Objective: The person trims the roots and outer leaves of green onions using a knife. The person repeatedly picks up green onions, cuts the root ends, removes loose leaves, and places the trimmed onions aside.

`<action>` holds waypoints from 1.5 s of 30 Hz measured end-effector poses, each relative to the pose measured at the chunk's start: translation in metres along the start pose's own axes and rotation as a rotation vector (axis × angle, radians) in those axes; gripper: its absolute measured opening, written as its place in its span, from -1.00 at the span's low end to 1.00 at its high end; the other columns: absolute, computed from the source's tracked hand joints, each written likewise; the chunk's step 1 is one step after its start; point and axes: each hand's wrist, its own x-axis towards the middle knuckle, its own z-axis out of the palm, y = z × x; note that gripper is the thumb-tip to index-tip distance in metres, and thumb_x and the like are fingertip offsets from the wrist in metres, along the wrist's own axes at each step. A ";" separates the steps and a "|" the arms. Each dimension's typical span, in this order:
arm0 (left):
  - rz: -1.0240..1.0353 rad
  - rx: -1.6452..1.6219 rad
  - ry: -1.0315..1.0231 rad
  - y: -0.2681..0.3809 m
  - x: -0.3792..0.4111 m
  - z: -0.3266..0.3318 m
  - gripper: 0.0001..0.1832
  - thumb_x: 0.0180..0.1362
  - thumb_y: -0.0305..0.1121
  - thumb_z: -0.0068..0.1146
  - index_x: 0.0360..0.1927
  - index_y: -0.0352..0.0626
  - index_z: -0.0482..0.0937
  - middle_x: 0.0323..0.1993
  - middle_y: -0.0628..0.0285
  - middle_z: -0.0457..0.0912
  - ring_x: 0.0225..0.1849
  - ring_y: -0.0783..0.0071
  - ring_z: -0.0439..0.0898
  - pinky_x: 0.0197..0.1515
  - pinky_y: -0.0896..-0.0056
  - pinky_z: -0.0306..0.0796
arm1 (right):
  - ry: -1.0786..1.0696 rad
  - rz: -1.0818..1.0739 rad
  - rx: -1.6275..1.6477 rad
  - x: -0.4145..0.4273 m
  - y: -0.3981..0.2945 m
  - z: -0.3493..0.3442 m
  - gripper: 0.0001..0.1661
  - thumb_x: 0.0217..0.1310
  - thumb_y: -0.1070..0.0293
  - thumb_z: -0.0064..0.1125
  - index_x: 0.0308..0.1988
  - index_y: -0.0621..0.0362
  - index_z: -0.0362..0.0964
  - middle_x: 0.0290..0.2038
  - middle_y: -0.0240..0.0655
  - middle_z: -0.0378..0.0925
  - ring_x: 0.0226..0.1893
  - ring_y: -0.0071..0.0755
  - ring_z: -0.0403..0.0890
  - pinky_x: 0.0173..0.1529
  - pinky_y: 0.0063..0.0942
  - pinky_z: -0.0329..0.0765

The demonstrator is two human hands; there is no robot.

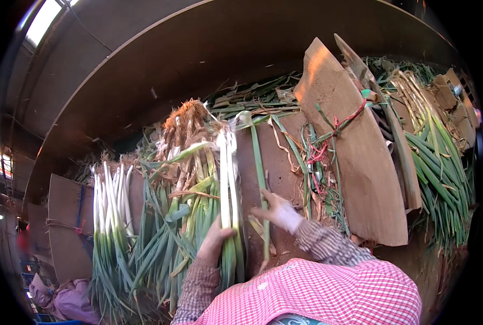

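Observation:
My left hand (217, 239) is closed around a few peeled green onions (227, 183), their white stems upright in the view and roots at the top. My right hand (280, 209) is beside a single long green leaf (257, 162) on the brown board, fingers spread; whether it touches the leaf I cannot tell. Left of my left hand lies a pile of unpeeled green onions (188, 170) with brown roots and dry outer skins. Farther left is a group of cleaned green onions (111, 199) with white stems.
Upright cardboard sheets (347, 150) tied with red and green string (337, 128) stand to the right. Beyond them lie more green onions (440, 170). Leaf scraps (257, 99) lie along the back, before a curved wall (241, 36). A cardboard sheet (69, 203) stands at the left.

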 end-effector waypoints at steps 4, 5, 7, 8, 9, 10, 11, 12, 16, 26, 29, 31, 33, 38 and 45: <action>-0.290 -0.187 -0.096 0.016 -0.074 0.024 -0.20 -0.12 -0.18 0.45 0.21 -0.24 0.38 -0.32 0.18 0.62 -0.36 0.34 0.63 -0.19 0.33 0.55 | -0.436 0.480 1.759 0.136 0.021 0.066 -0.18 0.20 -0.07 0.38 0.21 0.29 0.35 0.02 -0.01 0.62 -0.07 -0.07 0.68 0.12 -0.05 0.60; -0.316 -0.229 -0.108 0.005 -0.090 0.017 -0.23 -0.09 -0.15 0.45 0.18 -0.25 0.39 -0.36 0.20 0.59 -0.41 0.37 0.60 -0.26 0.35 0.53 | -0.266 0.481 1.644 0.158 0.004 0.063 -0.21 0.22 -0.05 0.36 0.22 0.29 0.34 0.02 -0.02 0.62 -0.08 -0.06 0.67 0.12 -0.04 0.60; -0.345 -0.258 -0.087 0.001 -0.109 0.011 -0.25 -0.05 -0.08 0.45 0.13 -0.27 0.40 -0.42 0.23 0.54 -0.49 0.43 0.54 -0.38 0.40 0.46 | -0.157 0.402 1.659 0.207 0.007 0.055 -0.21 0.25 -0.06 0.30 0.23 0.30 0.32 0.03 -0.04 0.62 -0.09 -0.07 0.68 0.11 -0.04 0.61; -0.343 -0.245 -0.048 0.012 -0.118 0.010 -0.26 -0.04 -0.05 0.44 0.11 -0.28 0.40 -0.46 0.24 0.51 -0.52 0.46 0.50 -0.43 0.44 0.43 | -0.223 0.322 1.792 0.236 0.030 0.052 -0.19 0.27 -0.09 0.27 0.24 0.32 0.31 0.03 -0.06 0.62 -0.10 -0.07 0.68 0.09 -0.05 0.63; -0.330 -0.246 -0.007 0.030 -0.136 0.010 -0.29 -0.03 -0.04 0.43 0.06 -0.30 0.41 -0.51 0.23 0.50 -0.55 0.46 0.49 -0.48 0.48 0.40 | -0.064 0.464 1.542 0.249 0.011 0.040 -0.15 0.27 -0.15 0.23 0.24 0.34 0.30 0.01 -0.07 0.62 -0.12 -0.10 0.69 0.03 -0.08 0.65; -0.290 -0.248 -0.019 0.031 -0.149 0.007 -0.33 -0.02 -0.08 0.40 0.04 -0.30 0.40 -0.54 0.22 0.47 -0.57 0.45 0.48 -0.50 0.48 0.39 | 0.055 0.621 1.271 0.260 -0.012 0.022 -0.10 0.28 -0.22 0.19 0.24 0.36 0.29 0.00 -0.08 0.63 -0.14 -0.13 0.69 -0.03 -0.12 0.67; -0.317 -0.260 0.006 0.041 -0.159 0.013 -0.36 -0.02 -0.11 0.38 0.02 -0.30 0.40 -0.54 0.22 0.48 -0.57 0.44 0.48 -0.49 0.48 0.39 | 0.125 0.628 1.187 0.280 -0.012 0.003 -0.13 0.28 -0.21 0.19 0.23 0.35 0.31 -0.01 -0.08 0.63 -0.14 -0.13 0.69 -0.02 -0.12 0.67; -0.343 -0.273 0.034 0.053 -0.170 0.018 -0.39 -0.02 -0.15 0.36 0.00 -0.31 0.41 -0.53 0.21 0.48 -0.57 0.44 0.48 -0.49 0.47 0.40 | 0.180 0.556 1.178 0.299 -0.009 -0.016 -0.15 0.28 -0.20 0.19 0.21 0.34 0.32 -0.02 -0.08 0.63 -0.14 -0.13 0.69 -0.02 -0.13 0.66; -0.421 -0.311 0.206 0.063 -0.217 0.016 -0.48 -0.07 -0.28 0.38 -0.07 -0.34 0.45 -0.53 0.14 0.53 -0.59 0.38 0.52 -0.47 0.42 0.47 | 0.399 0.347 0.997 0.375 0.008 -0.103 -0.25 0.28 -0.15 0.19 0.15 0.28 0.38 -0.06 -0.08 0.64 -0.14 -0.13 0.69 -0.01 -0.16 0.64; -0.036 -0.502 0.541 0.095 -0.299 -0.065 -0.50 -0.10 -0.42 0.42 -0.08 -0.41 0.49 -0.50 0.05 0.59 -0.61 0.23 0.57 -0.49 0.28 0.56 | 0.146 0.041 -0.641 0.364 0.001 -0.137 -0.27 0.25 -0.04 0.24 0.25 0.18 0.34 0.04 -0.01 0.62 0.03 -0.19 0.67 0.11 -0.26 0.57; -0.032 -0.382 0.449 0.097 -0.304 -0.107 -0.42 -0.10 -0.35 0.42 -0.02 -0.40 0.44 -0.48 0.06 0.56 -0.60 0.26 0.55 -0.53 0.32 0.48 | 0.115 -0.467 0.046 0.253 -0.083 -0.046 0.00 0.16 0.35 0.40 0.48 0.07 0.03 0.47 -0.09 0.16 0.36 -0.10 0.39 0.50 -0.40 0.28; -0.121 -0.359 0.414 0.105 -0.293 -0.104 -0.41 -0.10 -0.33 0.43 -0.03 -0.41 0.44 -0.48 0.07 0.56 -0.60 0.27 0.54 -0.53 0.34 0.46 | -0.114 -0.579 0.013 0.214 -0.152 0.002 0.22 0.05 0.33 0.45 0.54 -0.12 -0.16 0.53 -0.13 0.02 0.22 -0.06 0.53 0.33 -0.37 0.51; -0.219 -0.327 0.330 0.100 -0.291 -0.104 -0.39 -0.10 -0.30 0.45 -0.03 -0.43 0.44 -0.46 0.09 0.55 -0.59 0.30 0.54 -0.55 0.40 0.42 | -0.201 -0.816 0.056 0.207 -0.171 0.049 0.10 0.02 0.29 0.38 0.50 -0.03 0.01 0.45 -0.02 0.17 -0.01 -0.03 0.67 0.04 -0.25 0.65; -0.375 -0.186 0.260 0.099 -0.287 -0.096 -0.43 -0.01 -0.23 0.38 -0.01 -0.35 0.42 -0.43 0.21 0.53 -0.58 0.47 0.51 -0.48 0.51 0.41 | -0.319 -0.678 -0.499 0.274 -0.086 0.112 -0.55 0.21 0.36 0.18 0.12 -0.03 0.53 -0.12 -0.01 0.67 -0.09 0.00 0.69 0.00 -0.17 0.60; -0.372 -0.038 0.723 0.141 -0.417 -0.117 -0.18 -0.21 -0.38 0.49 0.24 -0.31 0.50 -0.01 0.25 0.62 -0.02 0.49 0.56 0.05 0.50 0.43 | 0.137 0.148 -0.063 0.372 0.080 -0.075 -0.15 0.08 0.21 0.44 0.33 0.13 0.29 0.10 -0.03 0.58 0.09 0.05 0.61 0.12 -0.21 0.55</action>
